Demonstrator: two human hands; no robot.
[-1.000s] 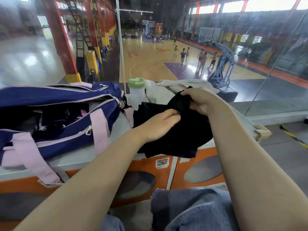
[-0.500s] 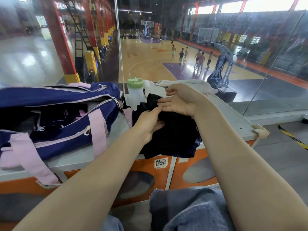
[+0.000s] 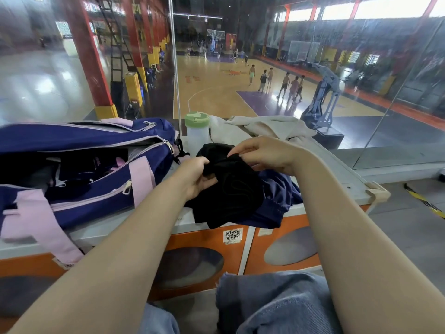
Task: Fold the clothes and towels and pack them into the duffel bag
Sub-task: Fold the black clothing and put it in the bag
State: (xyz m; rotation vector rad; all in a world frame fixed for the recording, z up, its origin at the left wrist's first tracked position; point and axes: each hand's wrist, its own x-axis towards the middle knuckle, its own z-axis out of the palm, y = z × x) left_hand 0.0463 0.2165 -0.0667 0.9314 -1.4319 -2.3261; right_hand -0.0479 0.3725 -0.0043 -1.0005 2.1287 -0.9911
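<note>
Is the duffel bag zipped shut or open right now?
Open. The duffel bag's top zipper gapes wide, with dark clothes visible inside.

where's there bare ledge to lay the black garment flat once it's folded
The clearest bare patch is the grey ledge right of the navy garment, up to its taped corner. A narrower strip shows along the front edge below the duffel bag. The middle is crowded: black garment, bottle, beige cloth.

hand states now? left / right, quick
Left hand: closed on the black garment, gripping its left edge.
Right hand: closed, fingertips pinching the top of the same black garment.
</note>
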